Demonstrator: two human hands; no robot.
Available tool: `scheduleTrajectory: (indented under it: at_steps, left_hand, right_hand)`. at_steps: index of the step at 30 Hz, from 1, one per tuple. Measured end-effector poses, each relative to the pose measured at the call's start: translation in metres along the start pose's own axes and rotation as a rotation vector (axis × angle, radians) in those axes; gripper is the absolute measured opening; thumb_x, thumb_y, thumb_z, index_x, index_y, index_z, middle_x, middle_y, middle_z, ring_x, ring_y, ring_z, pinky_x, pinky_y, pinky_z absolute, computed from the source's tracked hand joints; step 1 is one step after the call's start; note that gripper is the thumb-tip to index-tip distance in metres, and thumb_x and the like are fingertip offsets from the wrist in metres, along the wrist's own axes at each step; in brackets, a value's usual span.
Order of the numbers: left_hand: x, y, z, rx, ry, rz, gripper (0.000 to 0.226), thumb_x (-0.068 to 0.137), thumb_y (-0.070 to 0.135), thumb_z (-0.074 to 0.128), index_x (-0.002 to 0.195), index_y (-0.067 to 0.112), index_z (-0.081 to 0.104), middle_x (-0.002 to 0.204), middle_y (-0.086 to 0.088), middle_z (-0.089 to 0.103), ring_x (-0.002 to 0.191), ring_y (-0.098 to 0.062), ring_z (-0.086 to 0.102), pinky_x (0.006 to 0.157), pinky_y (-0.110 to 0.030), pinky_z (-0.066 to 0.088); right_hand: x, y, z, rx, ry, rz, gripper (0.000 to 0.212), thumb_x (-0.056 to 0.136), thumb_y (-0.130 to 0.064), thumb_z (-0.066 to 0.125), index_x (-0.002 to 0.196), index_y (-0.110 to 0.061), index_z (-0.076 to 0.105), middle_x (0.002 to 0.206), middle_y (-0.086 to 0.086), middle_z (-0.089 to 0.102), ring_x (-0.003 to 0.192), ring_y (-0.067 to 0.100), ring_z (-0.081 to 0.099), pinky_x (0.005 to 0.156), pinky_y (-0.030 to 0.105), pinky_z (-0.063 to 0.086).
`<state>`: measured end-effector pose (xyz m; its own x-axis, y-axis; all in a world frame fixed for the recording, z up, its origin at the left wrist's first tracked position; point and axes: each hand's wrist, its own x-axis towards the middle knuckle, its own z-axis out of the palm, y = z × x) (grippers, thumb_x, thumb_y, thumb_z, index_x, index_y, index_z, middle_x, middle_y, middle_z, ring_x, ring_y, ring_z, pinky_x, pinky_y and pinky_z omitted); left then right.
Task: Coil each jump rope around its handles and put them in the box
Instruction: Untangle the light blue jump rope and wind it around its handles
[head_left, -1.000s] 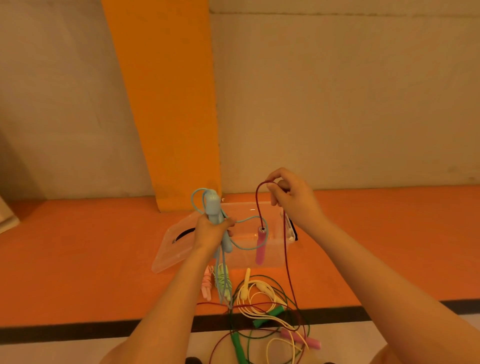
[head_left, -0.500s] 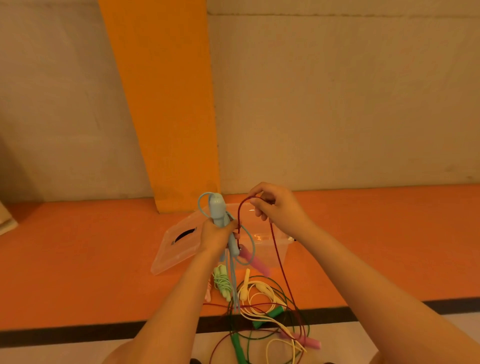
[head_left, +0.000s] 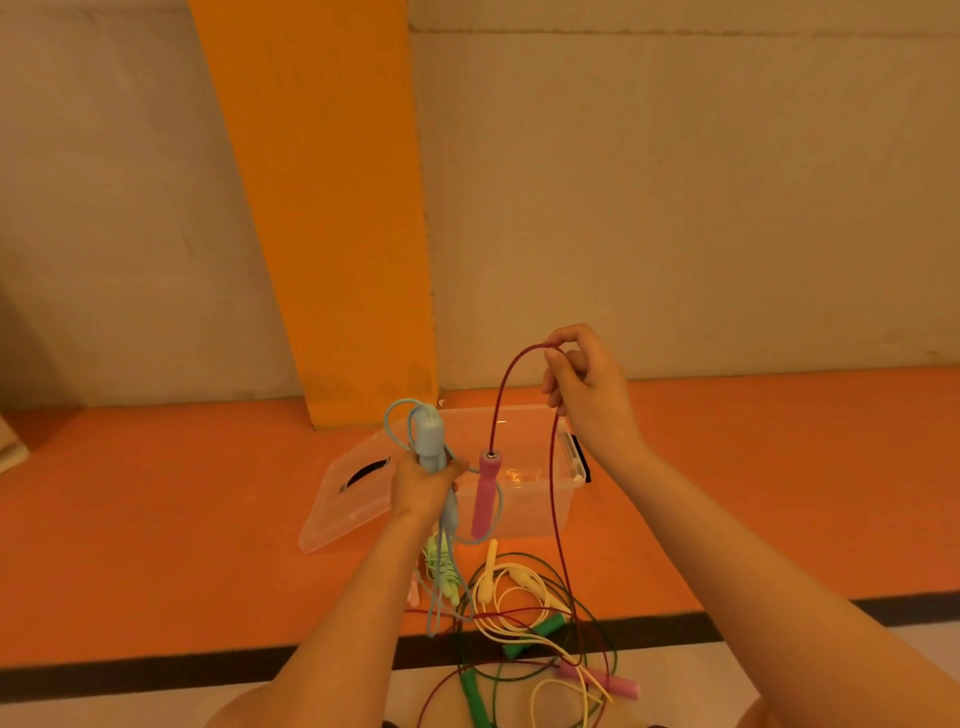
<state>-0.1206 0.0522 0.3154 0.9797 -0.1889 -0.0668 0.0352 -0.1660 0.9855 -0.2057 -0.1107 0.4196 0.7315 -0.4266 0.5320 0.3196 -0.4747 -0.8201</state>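
My left hand (head_left: 423, 488) grips the two light blue handles (head_left: 430, 439) of a blue jump rope, whose cord loops above and hangs below my fist. My right hand (head_left: 584, 389) pinches a dark red cord (head_left: 501, 395) up high; a pink handle (head_left: 485, 493) dangles from that cord beside my left hand, in front of the clear plastic box (head_left: 524, 499). The cord's other run drops to the floor, where a second pink handle (head_left: 597, 678) lies. The box stands open on the orange floor behind both hands.
The box's clear lid (head_left: 343, 499) leans against its left side. On the floor near me lie tangled ropes: green handles (head_left: 532, 636), a cream rope (head_left: 488, 577) and a pale green bundle (head_left: 439, 566). An orange pillar (head_left: 322, 208) and a beige wall stand behind.
My right hand has lifted up and to the right with the red cord, pulling the pink handle up so it hangs upright. My left hand keeps its grip on the blue handles.
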Motion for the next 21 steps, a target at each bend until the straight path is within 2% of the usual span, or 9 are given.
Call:
scheduleTrajectory:
  at_steps: [3, 7, 14, 16, 21]
  left_hand:
    - [-0.001, -0.007, 0.000, 0.074, -0.022, 0.010, 0.019, 0.081, 0.005, 0.073, 0.072, 0.009, 0.057, 0.063, -0.009, 0.062, 0.056, -0.023, 0.059, 0.065, -0.043, 0.050]
    - [-0.006, -0.010, 0.001, 0.176, -0.023, 0.038, 0.023, 0.084, 0.008, 0.072, 0.072, 0.018, 0.055, 0.068, -0.006, 0.062, 0.065, -0.027, 0.061, 0.071, -0.043, 0.052]
    - [0.000, -0.002, 0.000, 0.177, 0.053, 0.095, 0.019, 0.082, 0.009, 0.073, 0.073, 0.014, 0.057, 0.079, -0.021, 0.066, 0.076, -0.039, 0.064, 0.070, -0.045, 0.051]
    - [0.000, 0.003, 0.002, 0.156, 0.035, 0.109, 0.019, 0.082, 0.007, 0.073, 0.073, 0.013, 0.057, 0.078, -0.021, 0.066, 0.074, -0.039, 0.063, 0.069, -0.046, 0.050]
    - [-0.002, 0.018, 0.008, 0.083, -0.043, 0.144, 0.020, 0.083, 0.006, 0.073, 0.072, 0.015, 0.058, 0.069, -0.009, 0.063, 0.067, -0.029, 0.061, 0.067, -0.039, 0.051]
  right_hand:
    - [0.002, -0.004, -0.004, 0.012, 0.062, 0.010, 0.013, 0.100, -0.013, 0.043, 0.098, -0.025, 0.049, 0.061, 0.000, 0.057, 0.051, 0.012, 0.051, 0.049, 0.029, 0.041]
    - [0.004, -0.001, -0.010, -0.023, 0.154, 0.017, 0.009, 0.101, -0.016, 0.040, 0.102, -0.025, 0.045, 0.064, 0.001, 0.058, 0.053, 0.013, 0.052, 0.051, 0.028, 0.042]
    - [0.000, 0.026, -0.013, -0.098, 0.164, 0.107, 0.011, 0.100, -0.014, 0.040, 0.103, -0.024, 0.042, 0.065, 0.001, 0.059, 0.052, 0.015, 0.054, 0.048, 0.031, 0.042]
    - [-0.001, 0.033, -0.011, -0.165, 0.132, 0.132, 0.014, 0.099, -0.010, 0.040, 0.103, -0.024, 0.041, 0.069, 0.004, 0.060, 0.055, 0.020, 0.057, 0.050, 0.036, 0.046]
    - [-0.007, 0.049, 0.002, -0.163, -0.068, 0.294, 0.026, 0.090, 0.008, 0.033, 0.094, -0.012, 0.049, 0.081, 0.011, 0.058, 0.062, 0.023, 0.054, 0.056, 0.034, 0.046]
